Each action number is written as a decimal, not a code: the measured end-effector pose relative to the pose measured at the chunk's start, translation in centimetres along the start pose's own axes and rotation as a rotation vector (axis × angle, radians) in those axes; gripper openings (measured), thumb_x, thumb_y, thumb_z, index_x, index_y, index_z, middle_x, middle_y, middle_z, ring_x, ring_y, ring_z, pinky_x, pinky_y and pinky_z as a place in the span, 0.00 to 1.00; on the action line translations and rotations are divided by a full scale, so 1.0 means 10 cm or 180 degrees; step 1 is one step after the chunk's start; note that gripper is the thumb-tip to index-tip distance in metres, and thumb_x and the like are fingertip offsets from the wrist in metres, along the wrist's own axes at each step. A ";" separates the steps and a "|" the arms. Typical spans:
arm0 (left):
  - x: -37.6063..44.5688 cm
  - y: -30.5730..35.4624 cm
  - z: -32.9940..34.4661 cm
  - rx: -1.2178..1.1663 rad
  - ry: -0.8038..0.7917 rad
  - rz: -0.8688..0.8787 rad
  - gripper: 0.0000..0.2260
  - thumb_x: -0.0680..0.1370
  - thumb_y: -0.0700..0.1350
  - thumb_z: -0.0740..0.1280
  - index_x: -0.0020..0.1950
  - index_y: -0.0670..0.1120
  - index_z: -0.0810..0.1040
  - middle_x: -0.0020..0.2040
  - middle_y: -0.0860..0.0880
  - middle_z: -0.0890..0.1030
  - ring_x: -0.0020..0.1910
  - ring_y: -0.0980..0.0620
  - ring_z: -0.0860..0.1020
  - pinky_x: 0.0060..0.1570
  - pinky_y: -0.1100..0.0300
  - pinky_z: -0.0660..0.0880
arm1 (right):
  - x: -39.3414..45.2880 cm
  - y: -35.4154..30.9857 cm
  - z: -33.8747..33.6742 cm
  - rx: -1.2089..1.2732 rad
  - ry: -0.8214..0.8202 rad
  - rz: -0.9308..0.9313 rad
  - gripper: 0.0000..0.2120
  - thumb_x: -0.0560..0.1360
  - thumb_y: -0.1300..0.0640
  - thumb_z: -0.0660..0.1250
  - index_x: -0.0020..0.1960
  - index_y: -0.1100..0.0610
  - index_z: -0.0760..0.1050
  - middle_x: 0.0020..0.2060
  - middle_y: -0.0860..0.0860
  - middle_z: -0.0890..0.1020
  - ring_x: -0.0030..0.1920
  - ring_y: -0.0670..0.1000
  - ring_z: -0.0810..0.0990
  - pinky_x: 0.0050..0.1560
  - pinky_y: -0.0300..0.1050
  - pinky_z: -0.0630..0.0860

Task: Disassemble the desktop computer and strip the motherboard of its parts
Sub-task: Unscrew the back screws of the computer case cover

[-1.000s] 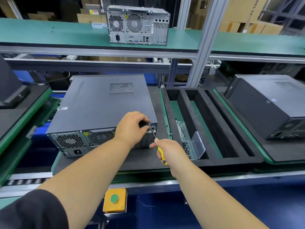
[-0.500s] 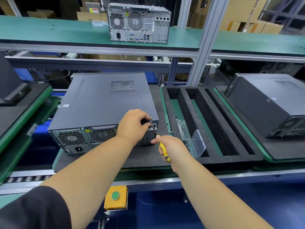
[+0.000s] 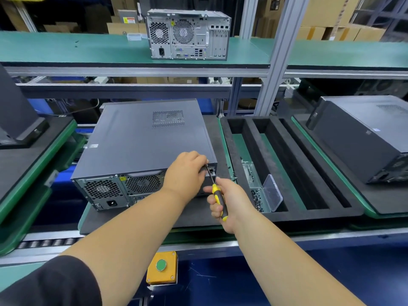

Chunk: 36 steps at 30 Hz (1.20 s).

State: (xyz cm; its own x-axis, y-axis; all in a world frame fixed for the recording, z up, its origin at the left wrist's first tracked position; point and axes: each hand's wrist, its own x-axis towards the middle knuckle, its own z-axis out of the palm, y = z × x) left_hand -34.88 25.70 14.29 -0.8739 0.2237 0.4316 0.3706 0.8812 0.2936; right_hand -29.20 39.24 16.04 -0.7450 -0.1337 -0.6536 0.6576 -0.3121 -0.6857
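While left hand (image 3: 187, 171) steadies computer (image 3: 141, 146), screwdriver (image 3: 217, 198) gripped

No wording can be read anywhere. A yellow warning sticker (image 3: 122, 179) sits on the rear of the desktop computer (image 3: 141, 149), its symbol too small to make out. A cardboard box (image 3: 130, 21) behind the shelf carries a yellow-and-red label, perhaps a caution notice, illegible.

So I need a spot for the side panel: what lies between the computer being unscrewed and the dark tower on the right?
In the head view, a black foam tray with long slots lies between the computer and the tower, holding an open clear screw box.
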 end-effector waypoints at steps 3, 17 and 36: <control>-0.03 0.05 0.00 0.0317 0.0039 0.0234 0.06 0.73 0.42 0.69 0.48 0.43 0.76 0.47 0.47 0.77 0.47 0.43 0.73 0.37 0.54 0.72 | -0.01 0.00 0.02 -0.0227 0.0281 -0.0064 0.16 0.82 0.51 0.56 0.46 0.60 0.77 0.25 0.50 0.72 0.19 0.46 0.62 0.21 0.37 0.58; -0.06 0.04 0.04 0.0576 -0.0127 0.0426 0.10 0.74 0.42 0.67 0.54 0.43 0.75 0.52 0.45 0.75 0.48 0.42 0.72 0.47 0.48 0.75 | 0.07 0.14 0.01 -0.3868 0.1423 -0.1909 0.13 0.83 0.49 0.54 0.42 0.54 0.63 0.34 0.50 0.71 0.35 0.54 0.69 0.30 0.46 0.60; -0.16 0.24 -0.11 -0.3446 -0.0708 -0.2661 0.10 0.76 0.48 0.70 0.46 0.41 0.80 0.35 0.48 0.82 0.32 0.53 0.80 0.37 0.61 0.77 | -0.07 0.06 0.02 -0.0632 0.0106 -0.0041 0.17 0.81 0.48 0.60 0.43 0.58 0.77 0.26 0.51 0.77 0.22 0.47 0.70 0.25 0.38 0.68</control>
State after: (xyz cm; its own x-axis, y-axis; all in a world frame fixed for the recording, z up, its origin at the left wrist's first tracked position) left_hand -32.26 27.00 15.25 -0.9484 -0.0538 -0.3124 -0.3150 0.0491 0.9478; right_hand -28.33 38.97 16.13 -0.7515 -0.0987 -0.6523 0.6597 -0.1214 -0.7417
